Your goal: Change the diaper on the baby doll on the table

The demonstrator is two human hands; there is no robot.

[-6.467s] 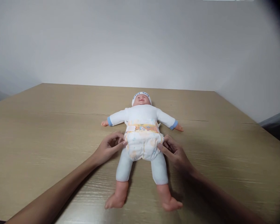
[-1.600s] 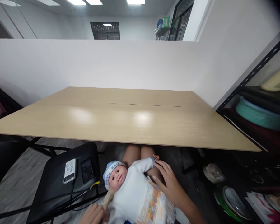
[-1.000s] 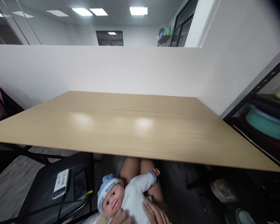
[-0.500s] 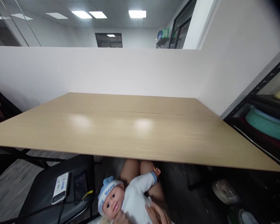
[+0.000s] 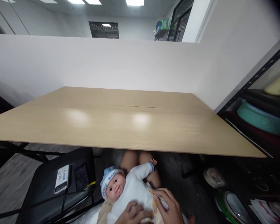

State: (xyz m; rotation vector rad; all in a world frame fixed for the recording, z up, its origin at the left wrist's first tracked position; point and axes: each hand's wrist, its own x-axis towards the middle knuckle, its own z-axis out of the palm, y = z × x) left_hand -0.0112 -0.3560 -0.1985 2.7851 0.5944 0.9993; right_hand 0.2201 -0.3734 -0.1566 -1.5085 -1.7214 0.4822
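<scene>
Chair (image 5: 40, 183) at left bears a white device (image 5: 62, 178) and a phone (image 5: 81, 177). A doll (image 5: 132, 188) lies on the person's lap (image 5: 129, 160), head leftward. The left hand (image 5: 134, 214) rests on its belly, fingers bent, grip impossible to tell; the right hand's (image 5: 170, 205) fingers pinch the diaper (image 5: 154, 205). Far right, a basin (image 5: 262, 119) sits shelved.

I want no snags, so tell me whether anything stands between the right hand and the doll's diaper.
Nothing visible does. The right hand is at the diaper itself. The left hand is on the front of the doll, beside the right hand rather than between it and the diaper.
</scene>
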